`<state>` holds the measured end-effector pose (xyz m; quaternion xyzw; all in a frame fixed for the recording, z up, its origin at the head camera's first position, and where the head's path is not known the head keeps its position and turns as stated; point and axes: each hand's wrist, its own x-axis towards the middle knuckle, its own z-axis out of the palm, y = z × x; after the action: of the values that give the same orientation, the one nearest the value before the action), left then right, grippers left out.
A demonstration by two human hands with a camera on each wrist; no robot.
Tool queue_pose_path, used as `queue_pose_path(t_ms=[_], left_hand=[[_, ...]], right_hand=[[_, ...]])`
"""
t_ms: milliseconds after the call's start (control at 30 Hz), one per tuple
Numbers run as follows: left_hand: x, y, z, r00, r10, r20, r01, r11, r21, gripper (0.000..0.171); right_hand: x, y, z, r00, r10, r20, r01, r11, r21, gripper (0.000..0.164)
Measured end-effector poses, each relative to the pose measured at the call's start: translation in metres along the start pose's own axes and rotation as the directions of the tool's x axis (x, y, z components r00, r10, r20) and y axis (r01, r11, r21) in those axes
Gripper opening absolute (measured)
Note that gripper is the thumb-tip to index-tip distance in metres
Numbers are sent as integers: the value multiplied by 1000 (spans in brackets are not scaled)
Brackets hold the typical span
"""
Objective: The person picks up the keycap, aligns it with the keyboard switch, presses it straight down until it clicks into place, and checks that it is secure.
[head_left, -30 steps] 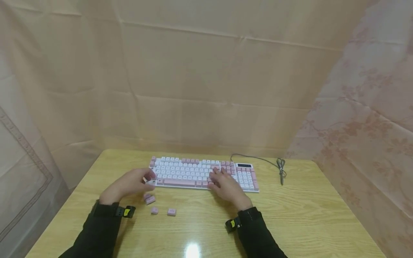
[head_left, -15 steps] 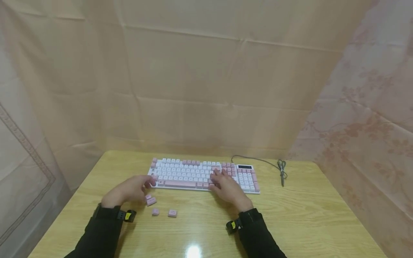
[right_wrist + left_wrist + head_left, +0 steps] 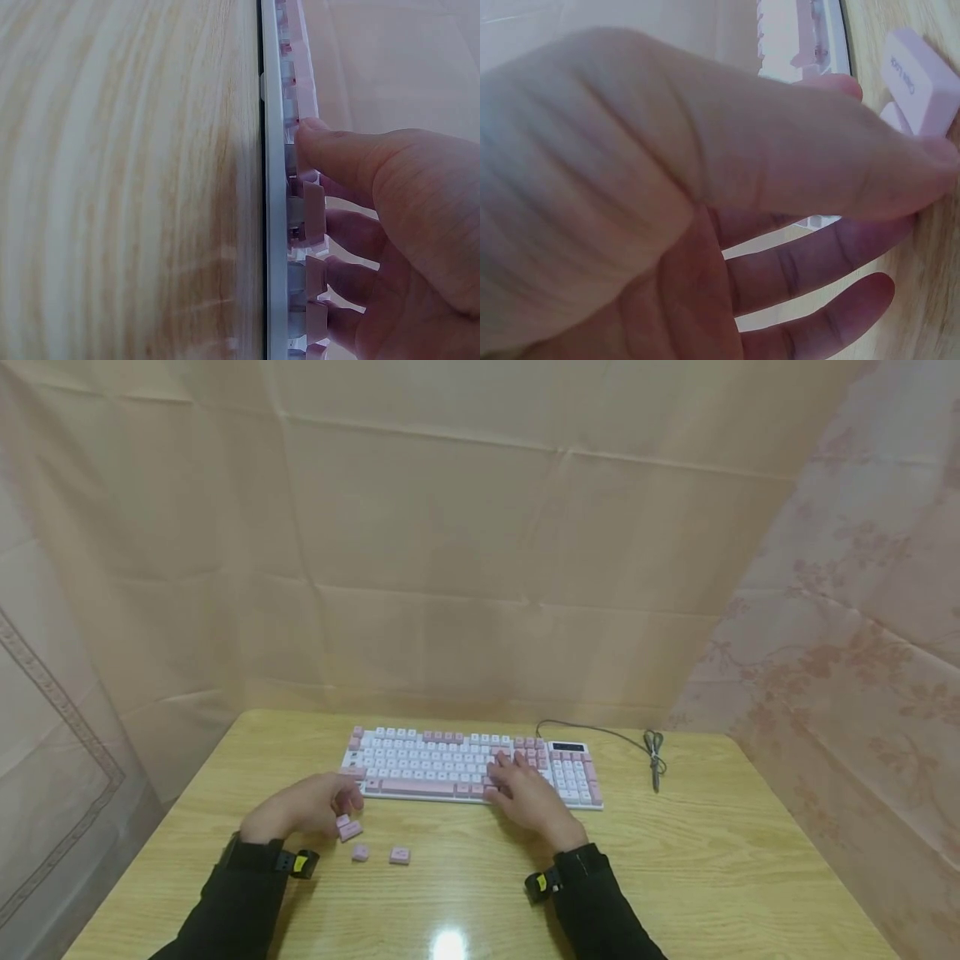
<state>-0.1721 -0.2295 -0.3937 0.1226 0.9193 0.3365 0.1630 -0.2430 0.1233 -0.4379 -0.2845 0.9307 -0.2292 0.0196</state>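
A white and pink keyboard (image 3: 420,768) lies across the table. Below its left corner my left hand (image 3: 311,803) hovers with loosely bent fingers and an extended thumb. Just beside that hand sit a wide pink keycap lettered Caps Lock (image 3: 915,79) and a smaller pink keycap (image 3: 342,820), which the thumb partly covers in the left wrist view. Two more pink keycaps, one small (image 3: 360,852) and one wider (image 3: 400,856), lie nearer the front. My right hand (image 3: 528,797) rests on the keyboard's right part, its thumb and fingertips touching the pink keys (image 3: 315,210).
A grey cable (image 3: 592,725) runs from the keyboard's back to a tied bundle (image 3: 654,752) at the right. The wooden table (image 3: 712,860) ends against a hanging beige cloth (image 3: 480,568) behind.
My left hand has moved from the keyboard's left edge down toward the loose keycaps. A wide pink keycap now shows at that edge, where the fingers were. The right hand stays in place.
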Motion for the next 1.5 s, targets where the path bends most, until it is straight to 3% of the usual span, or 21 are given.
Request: queue_pose_path(t_ms=[533, 967, 1500], left_hand=[[1, 1, 1, 998, -67, 9, 66, 997, 26, 40], [2, -1, 1, 998, -58, 4, 58, 997, 57, 42], [0, 1, 0, 996, -90, -25, 93, 989, 113, 26]], right_hand=[[1, -1, 0, 1000, -13, -9, 13, 1000, 0, 47], [0, -1, 0, 1000, 1, -4, -1, 1000, 1, 47], [1, 1, 1, 1000, 7, 1, -8, 1000, 8, 48]])
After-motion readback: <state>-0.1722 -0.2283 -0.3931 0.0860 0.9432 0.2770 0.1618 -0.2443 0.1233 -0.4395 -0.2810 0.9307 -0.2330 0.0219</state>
